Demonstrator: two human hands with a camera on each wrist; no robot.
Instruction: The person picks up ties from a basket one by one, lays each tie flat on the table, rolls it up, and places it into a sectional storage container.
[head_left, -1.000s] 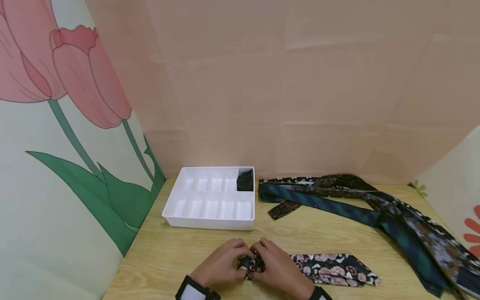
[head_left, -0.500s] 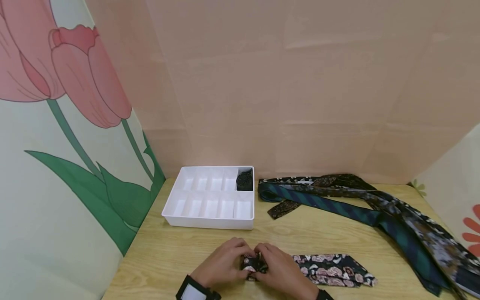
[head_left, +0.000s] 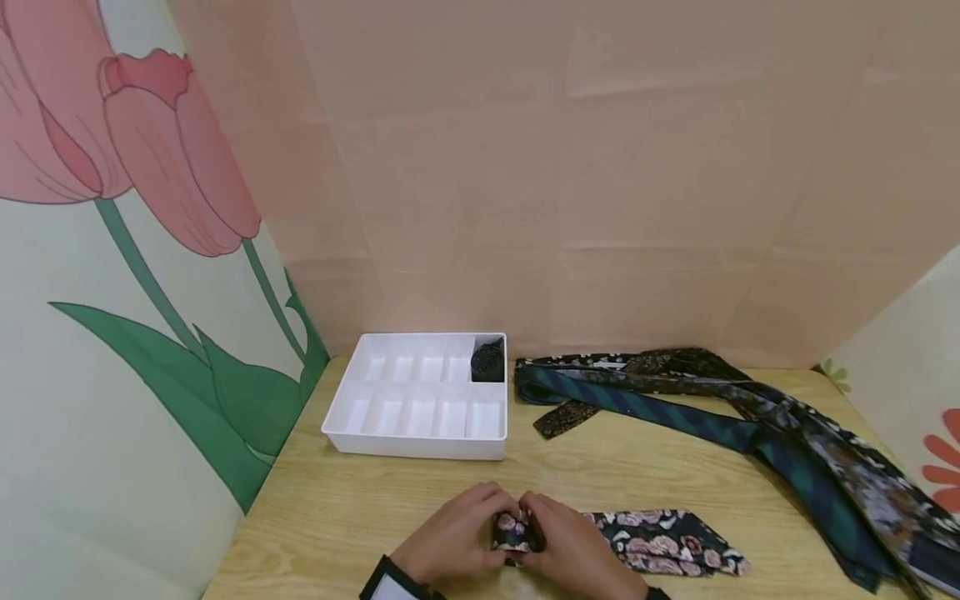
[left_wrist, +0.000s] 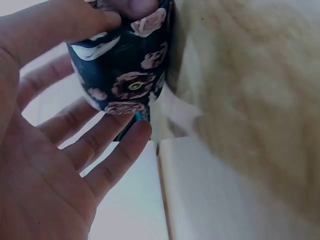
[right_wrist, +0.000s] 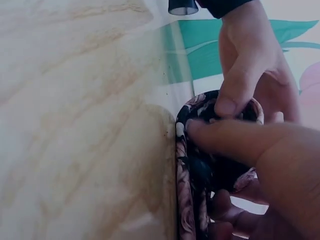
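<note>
Between both hands is a dark necktie point(head_left: 512, 532) with pink roses, one end wound into a roll near the table's front. Its flat, pointed part point(head_left: 671, 542) stretches to the right. My left hand point(head_left: 459, 533) holds the roll's left side; in the left wrist view the thumb presses the floral roll point(left_wrist: 122, 75) while the other fingers spread around it. My right hand point(head_left: 576, 546) grips the opposite side. Seen from the right wrist, the roll stands on edge on the table, and both thumbs press into its coiled side point(right_wrist: 200, 167).
Behind the hands stands a white compartment tray point(head_left: 416, 447); a rolled black necktie point(head_left: 488, 362) sits in its back right compartment. Several loose neckties lie along the right, among them a green and navy striped necktie point(head_left: 675, 414). A tan wall point(head_left: 562, 208) closes off the back.
Both hands have shifted slightly right with the roll. The flat part's pointed end has drawn a little to the left, and the roll has turned between the fingers.
</note>
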